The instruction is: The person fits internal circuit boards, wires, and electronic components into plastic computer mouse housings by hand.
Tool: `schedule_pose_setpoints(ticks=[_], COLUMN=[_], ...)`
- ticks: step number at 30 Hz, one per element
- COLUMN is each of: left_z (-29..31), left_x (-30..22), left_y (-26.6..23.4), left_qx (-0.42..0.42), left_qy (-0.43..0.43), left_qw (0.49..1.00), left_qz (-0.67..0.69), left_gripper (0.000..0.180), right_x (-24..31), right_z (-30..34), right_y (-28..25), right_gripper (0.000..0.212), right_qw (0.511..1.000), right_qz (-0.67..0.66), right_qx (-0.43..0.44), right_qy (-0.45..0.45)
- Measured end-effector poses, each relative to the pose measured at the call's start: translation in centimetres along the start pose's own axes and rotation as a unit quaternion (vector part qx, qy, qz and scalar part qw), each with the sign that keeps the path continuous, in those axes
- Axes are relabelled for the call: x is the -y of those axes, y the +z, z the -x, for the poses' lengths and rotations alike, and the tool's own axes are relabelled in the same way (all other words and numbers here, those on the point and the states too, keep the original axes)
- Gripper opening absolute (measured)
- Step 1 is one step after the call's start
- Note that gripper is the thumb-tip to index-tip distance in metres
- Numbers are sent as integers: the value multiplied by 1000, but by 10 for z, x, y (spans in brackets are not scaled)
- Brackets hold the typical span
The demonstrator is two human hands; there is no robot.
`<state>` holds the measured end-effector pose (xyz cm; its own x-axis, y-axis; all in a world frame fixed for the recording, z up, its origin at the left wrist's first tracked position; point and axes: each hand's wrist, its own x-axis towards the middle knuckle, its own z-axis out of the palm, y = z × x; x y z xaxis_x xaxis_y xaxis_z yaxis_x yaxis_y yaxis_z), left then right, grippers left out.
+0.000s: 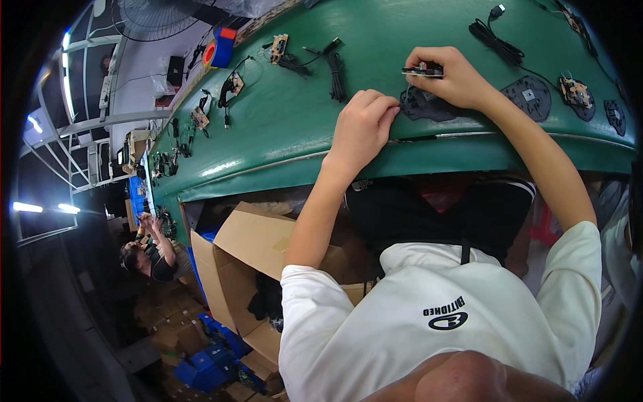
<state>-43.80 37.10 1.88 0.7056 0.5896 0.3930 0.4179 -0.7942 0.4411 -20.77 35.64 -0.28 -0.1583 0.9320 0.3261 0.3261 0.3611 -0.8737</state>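
Note:
My right hand [454, 82] pinches a small circuit board [424, 70] on edge between thumb and fingers. It is held just above a black plastic shell [426, 107] lying on the green bench. At the shell's left edge, the thumb and fingertips of my left hand [365, 126] are pressed together; what they hold, if anything, is hidden. A thin wire runs down from the board toward the shell. Beside my right wrist lies a second black shell [528, 99], partly covered by my forearm.
A black shell with a circuit board [577, 92] and a small black part [614, 117] lie farther right. Coiled black cables [495, 41] and wired boards [279, 50] are spread across the bench [281, 114]. An open cardboard box [251, 241] stands below; a person [157, 254] works at left.

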Motion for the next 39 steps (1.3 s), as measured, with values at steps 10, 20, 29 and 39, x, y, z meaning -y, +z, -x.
schedule_pose_setpoints(ticks=[10,20,29,39], left_z=[-1,-2,8,3], left_x=[3,-2,-22,5], left_y=[3,-3,-14,1], left_qx=[-6,41,138,-8], left_qy=[31,65,81,-31], left_qw=[999,996,965,999], left_qz=[23,-39,-206,19], left_gripper=[11,16,34,16], right_x=[0,5,2,-1], right_z=[-1,-1,-1,-1], right_y=[0,0,3,7], right_gripper=[22,20,24,25], right_qw=[1000,1000,999,998], right_qz=[2,21,27,68], right_qx=[-4,9,-16,-11], right_qy=[-10,7,-31,-9])
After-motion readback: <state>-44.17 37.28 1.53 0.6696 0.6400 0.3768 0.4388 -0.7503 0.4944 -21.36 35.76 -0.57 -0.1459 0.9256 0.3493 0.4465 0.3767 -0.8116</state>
